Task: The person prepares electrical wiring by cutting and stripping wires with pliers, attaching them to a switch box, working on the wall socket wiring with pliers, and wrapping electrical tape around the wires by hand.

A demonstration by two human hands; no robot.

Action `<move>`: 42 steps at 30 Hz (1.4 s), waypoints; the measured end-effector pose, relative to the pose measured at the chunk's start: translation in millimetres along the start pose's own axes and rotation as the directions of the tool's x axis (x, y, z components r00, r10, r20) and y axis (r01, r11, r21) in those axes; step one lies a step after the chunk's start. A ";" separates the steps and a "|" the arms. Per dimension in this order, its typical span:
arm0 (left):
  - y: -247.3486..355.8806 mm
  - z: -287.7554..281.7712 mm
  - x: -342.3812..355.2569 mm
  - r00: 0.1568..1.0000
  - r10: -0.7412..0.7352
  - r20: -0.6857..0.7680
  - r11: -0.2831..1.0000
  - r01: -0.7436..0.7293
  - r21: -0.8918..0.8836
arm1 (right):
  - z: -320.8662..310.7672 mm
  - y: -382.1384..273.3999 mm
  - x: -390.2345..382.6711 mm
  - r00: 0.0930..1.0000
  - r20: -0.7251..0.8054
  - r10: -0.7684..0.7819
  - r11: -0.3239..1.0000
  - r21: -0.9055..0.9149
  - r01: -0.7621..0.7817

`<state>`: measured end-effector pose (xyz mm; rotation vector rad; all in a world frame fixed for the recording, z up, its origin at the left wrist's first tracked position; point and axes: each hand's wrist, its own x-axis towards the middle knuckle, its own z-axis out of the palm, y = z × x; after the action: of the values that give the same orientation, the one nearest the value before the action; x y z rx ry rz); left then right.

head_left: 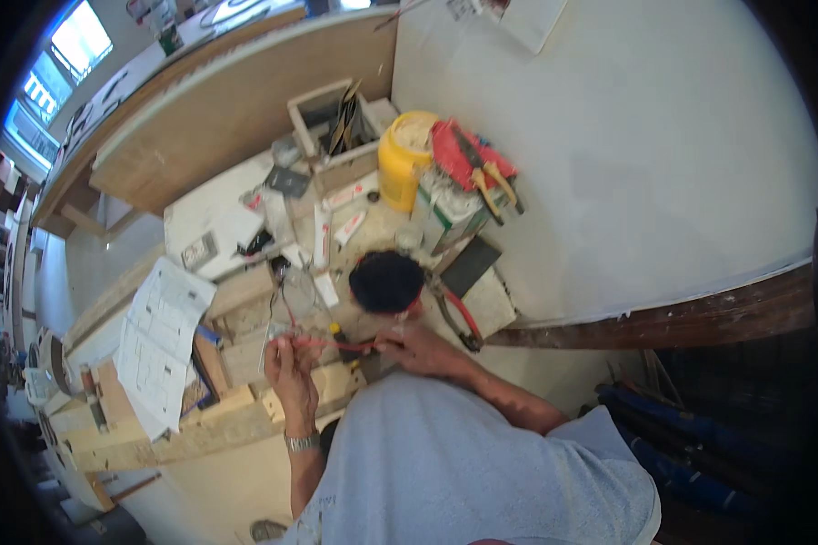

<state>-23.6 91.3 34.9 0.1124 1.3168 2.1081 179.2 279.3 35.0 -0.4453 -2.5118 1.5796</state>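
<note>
My left hand (pixel 291 374), with a metal-banded watch (pixel 302 442) on its wrist, is closed by the bench's front edge. A thin red wire (pixel 341 344) runs from its fingertips to my right hand (pixel 418 348), which pinches the other end. Near the left fingers is a small pale piece (pixel 268 352), partly hidden. Just behind the wire lies a yellow and black handle (pixel 338 332). Beyond my right hand sits a dark round object (pixel 386 282) whose kind I cannot make out. Red-handled pliers (pixel 457 316) lie to its right.
A yellow tub (pixel 404 168) stands at the back beside a box topped with a red cloth (pixel 454 150) and yellow-handled pliers (pixel 489 177). White tubes (pixel 322 236) lie mid-bench. Paper drawings (pixel 159 341) spread left. A white wall (pixel 627 163) bounds the right side.
</note>
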 end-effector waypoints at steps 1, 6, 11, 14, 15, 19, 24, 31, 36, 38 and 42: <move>0.6 0.1 2.6 1.000 0.002 0.011 1.000 -0.002 -0.003 | 0.5 -4.1 -1.9 1.000 0.019 0.010 1.000 0.021 -0.010; -1.7 4.6 12.4 0.999 0.022 0.036 1.000 -0.022 0.006 | 0.7 -8.6 -0.3 0.996 -0.085 -0.023 0.999 0.046 0.027; -2.5 7.8 4.3 0.999 0.000 0.051 1.000 -0.001 0.028 | -1.7 -8.8 -2.0 0.997 -0.070 0.043 0.999 0.027 -0.041; -6.7 2.9 -0.4 0.998 -0.002 0.060 1.000 0.000 0.030 | -3.9 -14.0 -2.9 0.998 -0.052 0.041 0.999 0.010 -0.041; -7.2 3.5 0.1 0.998 -0.005 0.068 1.000 0.003 0.027 | -2.8 -14.0 -3.8 0.998 -0.051 0.045 0.999 0.012 -0.045; -7.2 4.0 -1.7 0.997 -0.011 0.070 0.998 0.007 0.058 | 0.3 -17.0 -4.2 0.999 -0.027 0.038 0.999 0.013 -0.037; -8.1 4.8 -6.9 0.998 -0.030 0.049 0.996 0.026 0.090 | -0.6 -28.3 -1.3 0.997 0.023 0.074 0.995 0.060 -0.076; -8.6 26.2 -7.0 0.998 -0.019 0.068 0.996 0.013 0.087 | -1.9 -22.0 -3.0 0.994 0.079 0.071 0.993 0.086 -0.078; -4.1 30.2 -0.9 0.999 0.029 0.039 0.998 -0.031 0.060 | 0.0 -21.5 -2.3 0.966 0.148 0.210 0.952 0.193 -0.237; -2.7 27.0 0.5 0.996 0.077 0.047 0.996 -0.079 0.038 | 1.3 -21.9 -2.0 0.964 0.158 0.215 0.945 0.215 -0.246; 3.3 26.6 2.3 0.997 0.075 0.030 0.996 -0.076 0.051 | 1.2 -24.3 -0.3 0.970 0.151 0.189 0.941 0.254 -0.223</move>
<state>-16.6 112.3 50.1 0.2159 1.3708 2.1275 174.9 268.3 56.3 -0.6052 -2.3476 2.0535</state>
